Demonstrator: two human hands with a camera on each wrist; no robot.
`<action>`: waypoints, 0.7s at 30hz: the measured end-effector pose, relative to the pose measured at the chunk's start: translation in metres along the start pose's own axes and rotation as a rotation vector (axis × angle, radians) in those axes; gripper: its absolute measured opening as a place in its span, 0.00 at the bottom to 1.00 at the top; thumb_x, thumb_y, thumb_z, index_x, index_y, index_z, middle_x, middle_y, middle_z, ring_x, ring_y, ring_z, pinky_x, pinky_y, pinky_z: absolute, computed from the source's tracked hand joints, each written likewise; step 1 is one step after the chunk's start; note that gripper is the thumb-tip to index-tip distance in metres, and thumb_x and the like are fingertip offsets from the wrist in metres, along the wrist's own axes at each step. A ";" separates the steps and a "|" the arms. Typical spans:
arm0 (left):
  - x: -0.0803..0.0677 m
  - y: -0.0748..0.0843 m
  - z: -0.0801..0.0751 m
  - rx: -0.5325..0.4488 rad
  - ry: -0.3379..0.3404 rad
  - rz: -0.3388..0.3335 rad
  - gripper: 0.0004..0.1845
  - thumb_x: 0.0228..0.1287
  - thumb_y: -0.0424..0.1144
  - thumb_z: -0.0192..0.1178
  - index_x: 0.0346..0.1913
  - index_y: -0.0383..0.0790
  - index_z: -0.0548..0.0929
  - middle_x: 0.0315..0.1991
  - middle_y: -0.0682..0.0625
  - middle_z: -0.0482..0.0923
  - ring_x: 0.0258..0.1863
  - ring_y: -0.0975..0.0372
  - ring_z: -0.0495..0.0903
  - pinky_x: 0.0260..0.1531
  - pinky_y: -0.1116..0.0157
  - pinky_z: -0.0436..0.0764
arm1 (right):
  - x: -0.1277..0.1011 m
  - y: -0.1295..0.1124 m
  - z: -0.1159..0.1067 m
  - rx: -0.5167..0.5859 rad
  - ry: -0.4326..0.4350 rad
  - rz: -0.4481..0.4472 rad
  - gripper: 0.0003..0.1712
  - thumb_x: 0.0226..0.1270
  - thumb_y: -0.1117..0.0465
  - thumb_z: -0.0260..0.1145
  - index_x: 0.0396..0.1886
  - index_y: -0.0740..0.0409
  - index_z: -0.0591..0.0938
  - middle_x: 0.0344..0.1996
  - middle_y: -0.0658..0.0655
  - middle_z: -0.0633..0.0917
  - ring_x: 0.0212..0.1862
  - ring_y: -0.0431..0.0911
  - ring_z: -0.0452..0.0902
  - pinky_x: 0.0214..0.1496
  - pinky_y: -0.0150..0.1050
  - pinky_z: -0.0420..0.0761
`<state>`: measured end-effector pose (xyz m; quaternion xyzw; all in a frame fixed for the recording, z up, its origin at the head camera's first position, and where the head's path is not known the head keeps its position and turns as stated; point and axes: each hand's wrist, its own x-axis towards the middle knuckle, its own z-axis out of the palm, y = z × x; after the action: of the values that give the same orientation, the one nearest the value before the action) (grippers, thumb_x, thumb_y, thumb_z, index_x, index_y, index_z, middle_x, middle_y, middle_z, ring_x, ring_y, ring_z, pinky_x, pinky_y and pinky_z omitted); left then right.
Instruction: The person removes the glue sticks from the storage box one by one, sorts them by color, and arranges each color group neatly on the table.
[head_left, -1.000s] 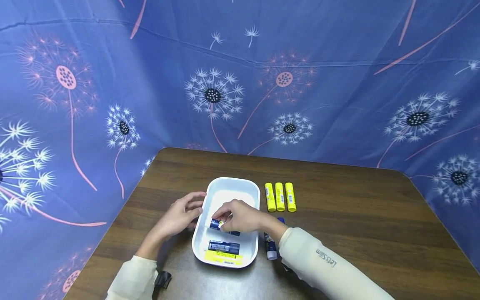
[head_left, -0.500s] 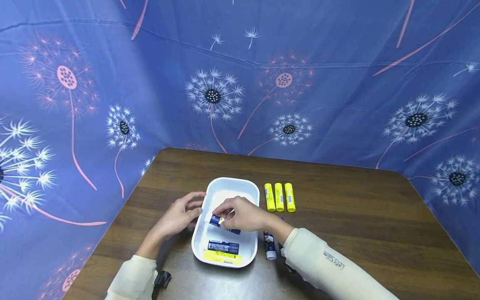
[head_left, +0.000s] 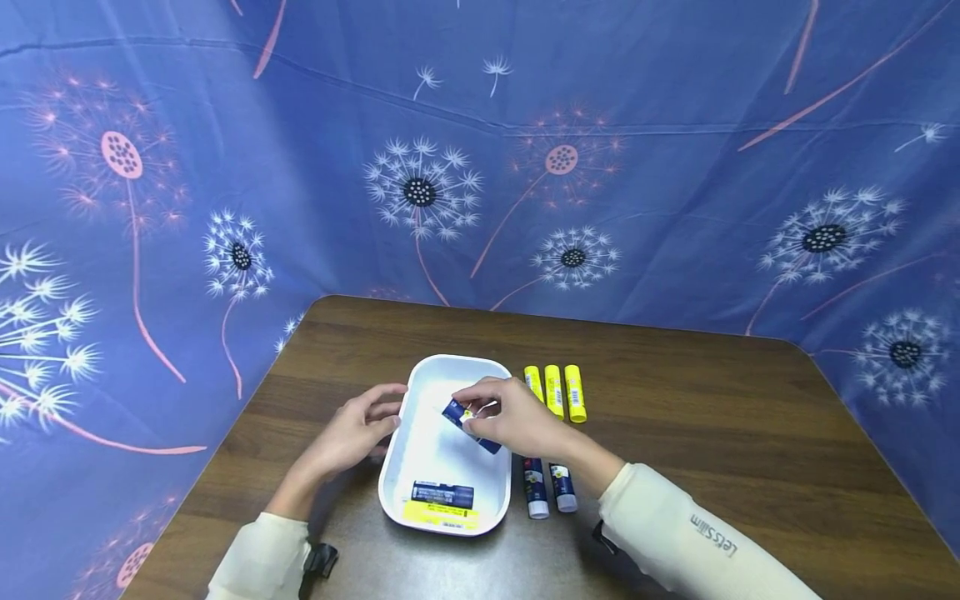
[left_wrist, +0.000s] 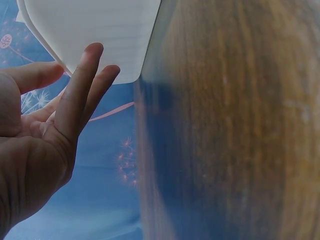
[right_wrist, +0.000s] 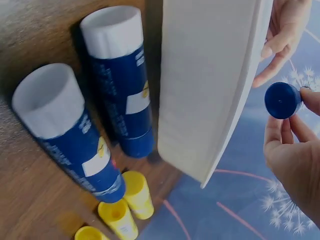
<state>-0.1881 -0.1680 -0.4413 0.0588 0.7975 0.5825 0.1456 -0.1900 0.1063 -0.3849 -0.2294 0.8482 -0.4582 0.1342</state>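
A dark blue glue stick [head_left: 459, 414] is pinched between the thumb and fingers of my right hand [head_left: 517, 418], tilted above the white tray [head_left: 397, 467]. In the right wrist view the blue end of this glue stick [right_wrist: 281, 101] faces the camera, higher than the tray's rim. My left hand [head_left: 360, 429] rests at the tray's left side; its fingers [left_wrist: 82, 85] lie fairly straight along the outer wall, with the thumb at the rim. Inside the tray, at the near end, another dark blue glue stick [head_left: 442, 494] lies beside a yellow one [head_left: 441, 515].
Right of the tray, two blue glue sticks with white caps [head_left: 535, 492] lie side by side on the wooden table [head_left: 697, 417]. Beyond them three yellow glue sticks [head_left: 553, 392] form a row, one partly behind my right hand. A blue patterned cloth [head_left: 480, 167] hangs behind the table.
My right hand has lifted the blue glue stick and moved it up and right, tilting it more. More of the two blue sticks beside the tray shows. My left hand stays at the tray.
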 end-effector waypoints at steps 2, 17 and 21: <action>-0.001 0.000 0.000 0.000 0.001 0.001 0.26 0.77 0.32 0.55 0.75 0.43 0.68 0.68 0.30 0.75 0.58 0.46 0.85 0.41 0.53 0.91 | -0.001 0.003 -0.003 0.011 0.025 0.008 0.22 0.66 0.65 0.72 0.60 0.59 0.86 0.46 0.53 0.86 0.47 0.43 0.81 0.55 0.37 0.88; 0.001 -0.001 0.000 -0.015 -0.005 -0.007 0.26 0.77 0.33 0.55 0.75 0.44 0.68 0.69 0.31 0.75 0.58 0.46 0.85 0.42 0.52 0.91 | -0.014 0.027 -0.026 0.143 0.341 0.196 0.22 0.65 0.69 0.70 0.59 0.64 0.85 0.46 0.61 0.87 0.46 0.46 0.80 0.42 0.29 0.83; 0.001 -0.002 -0.001 -0.017 -0.005 -0.014 0.26 0.77 0.32 0.55 0.75 0.45 0.68 0.69 0.32 0.75 0.59 0.46 0.85 0.42 0.52 0.91 | -0.019 0.036 -0.035 0.232 0.419 0.249 0.22 0.67 0.68 0.68 0.61 0.65 0.83 0.49 0.64 0.86 0.47 0.46 0.80 0.42 0.27 0.82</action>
<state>-0.1889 -0.1693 -0.4436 0.0535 0.7926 0.5881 0.1523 -0.1984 0.1584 -0.3955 -0.0065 0.8211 -0.5696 0.0366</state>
